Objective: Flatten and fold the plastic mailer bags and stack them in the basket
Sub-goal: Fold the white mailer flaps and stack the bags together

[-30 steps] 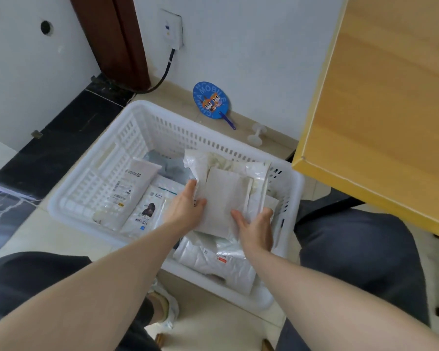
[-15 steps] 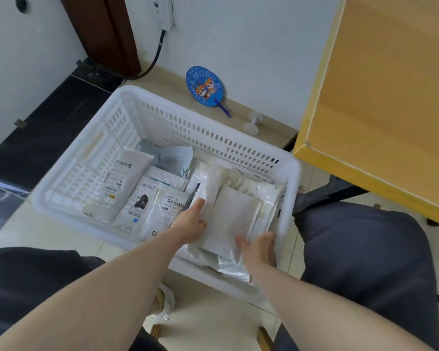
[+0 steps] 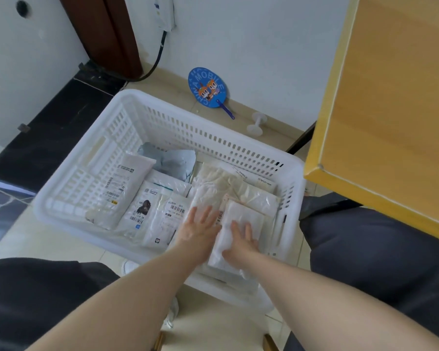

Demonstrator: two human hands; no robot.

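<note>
A white slotted plastic basket [image 3: 162, 122] stands on the floor between my knees. Inside it lie several flattened mailer bags: white ones with labels [image 3: 122, 188] on the left, a grey one [image 3: 173, 160] at the back, cream ones [image 3: 254, 196] on the right. A folded white mailer [image 3: 241, 219] rests on top of the right-hand stack, near the front wall. My left hand [image 3: 198, 230] lies flat, fingers spread, on the stack just left of it. My right hand [image 3: 241, 240] presses flat on the folded mailer's near part. Neither hand grips anything.
A wooden table [image 3: 390, 110] overhangs the right side, its corner close above the basket's right rim. A blue round fan [image 3: 207, 88] and a small white spool [image 3: 256, 124] lie by the white wall behind the basket. My knees flank the basket.
The folded mailer, held up in both hands a second ago, has come down onto the right-hand stack. Both hands have let go and now lie flat on it.
</note>
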